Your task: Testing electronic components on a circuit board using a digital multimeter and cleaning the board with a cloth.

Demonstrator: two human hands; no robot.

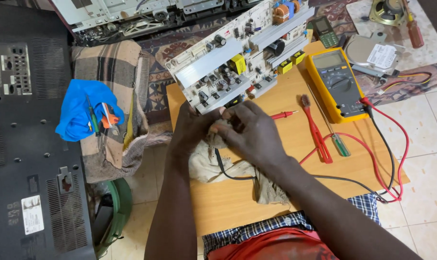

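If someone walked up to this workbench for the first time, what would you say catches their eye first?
Most likely the large circuit board, propped at a tilt on the far side of the wooden table, with the left hand and right hand meeting at its near edge over a dirty cloth. Next, the bright yellow multimeter to the right, its red and black leads looping across the table, and the blue cloth on the left.

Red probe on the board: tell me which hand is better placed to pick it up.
Probably the right hand. The red probe lies just off its knuckles on the wooden board, while the left hand sits farther away, at the circuit board's near corner with the cloth.
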